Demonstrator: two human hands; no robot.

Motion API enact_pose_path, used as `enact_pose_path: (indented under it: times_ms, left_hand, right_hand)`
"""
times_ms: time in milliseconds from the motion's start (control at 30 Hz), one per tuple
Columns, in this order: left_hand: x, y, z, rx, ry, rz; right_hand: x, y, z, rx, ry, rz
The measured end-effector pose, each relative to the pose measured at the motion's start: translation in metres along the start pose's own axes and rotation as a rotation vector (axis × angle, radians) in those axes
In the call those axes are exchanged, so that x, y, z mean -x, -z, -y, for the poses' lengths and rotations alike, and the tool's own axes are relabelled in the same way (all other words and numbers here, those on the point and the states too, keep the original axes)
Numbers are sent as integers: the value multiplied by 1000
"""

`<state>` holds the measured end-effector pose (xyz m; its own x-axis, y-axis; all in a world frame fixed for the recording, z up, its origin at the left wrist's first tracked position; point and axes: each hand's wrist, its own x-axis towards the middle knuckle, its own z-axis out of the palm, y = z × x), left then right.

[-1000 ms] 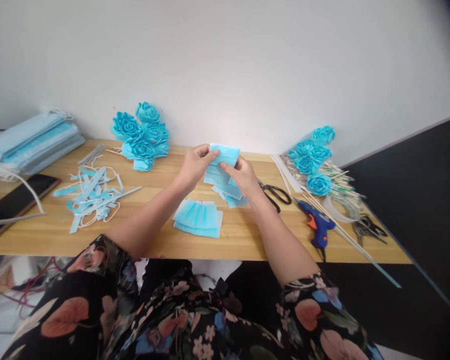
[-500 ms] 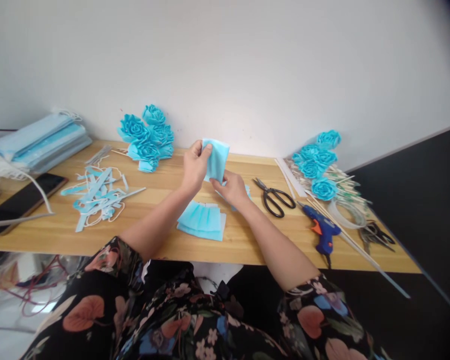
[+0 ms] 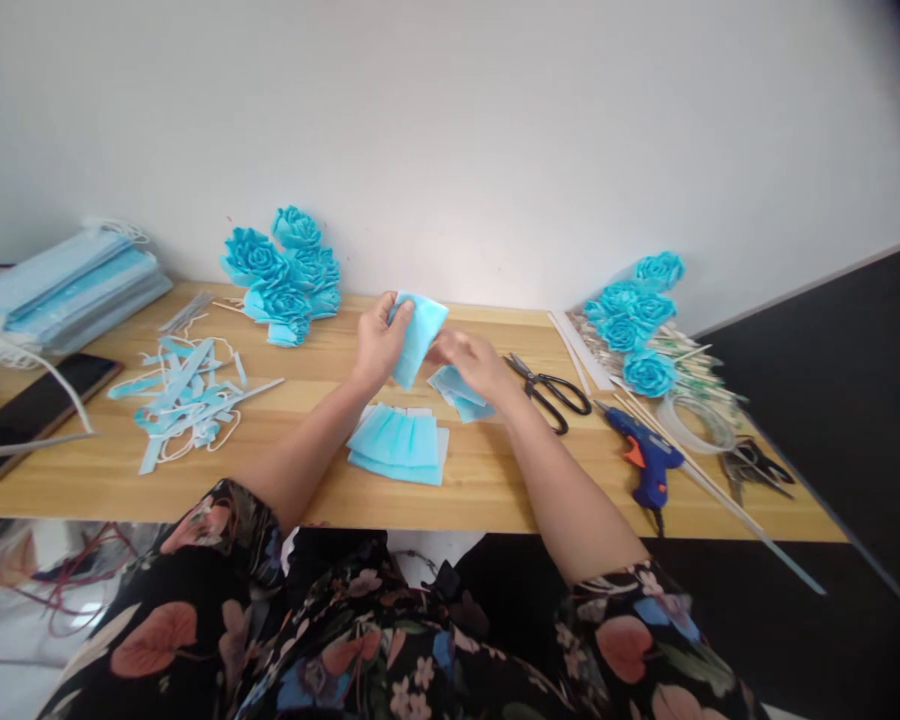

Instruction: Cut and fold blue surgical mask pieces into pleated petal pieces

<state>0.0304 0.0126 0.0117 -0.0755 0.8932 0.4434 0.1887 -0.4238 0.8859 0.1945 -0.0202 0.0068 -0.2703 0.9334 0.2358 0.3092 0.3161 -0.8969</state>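
Observation:
My left hand (image 3: 379,345) is closed on a light blue piece of mask fabric (image 3: 418,335), held tilted above the wooden table (image 3: 495,470). My right hand (image 3: 474,365) is just to its right, fingers curled and slightly blurred, touching several small blue fabric pieces (image 3: 457,390) lying on the table. A stack of cut blue fabric rectangles (image 3: 399,445) lies nearer the table's front edge, below both hands.
Blue fabric roses (image 3: 285,272) lean at the back left, more roses on sticks (image 3: 634,320) at the right. Black scissors (image 3: 551,390), a blue glue gun (image 3: 645,455), wooden sticks (image 3: 705,470), trimmed scraps (image 3: 184,395), a stack of masks (image 3: 60,285) and a phone (image 3: 34,410) lie around.
The fabric piece tilted and came lower in my left hand. My right hand let go of it and dropped to the small pieces on the table.

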Motion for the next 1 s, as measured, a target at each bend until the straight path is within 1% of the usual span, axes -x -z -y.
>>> enact_pose_path:
  times_ms: [67, 100, 133, 267, 367, 433, 533, 667, 800, 867, 900, 933, 1000]
  left_hand:
    - [4, -2, 0, -44, -24, 67]
    - [7, -3, 0, -67, -42, 96]
    - [10, -5, -1, -86, -61, 121]
    - [18, -11, -4, -113, -133, 205]
    - [20, -12, -4, -124, -158, 237]
    - [20, -14, -4, -106, -132, 240]
    - [18, -15, -4, 22, -45, 271]
    - [16, -14, -8, 203, 68, 388]
    - [16, -11, -13, 299, 199, 494]
    - [17, -11, -13, 327, 234, 512]
    - [17, -11, -11, 325, 238, 502]
    - [17, -12, -10, 317, 240, 474]
    - [16, -13, -5, 305, 243, 372]
  right_hand:
    - [-1, 12, 1, -83, 4, -181]
    - [-1, 16, 2, -99, 10, -249]
    - [-1, 18, 3, -97, 19, -287]
    - [1, 13, 8, 9, 54, -293]
    - [2, 9, 11, 91, 82, -329]
    - [2, 9, 13, 116, 139, -359]
    - [3, 10, 14, 200, 250, -404]
    - [5, 11, 16, 332, 354, -413]
    - [6, 12, 17, 349, 419, -417]
    - [6, 11, 17, 312, 411, -422]
    - [6, 10, 16, 271, 380, -426]
    - [5, 9, 14, 208, 333, -434]
    - [2, 8, 10, 21, 208, -453]
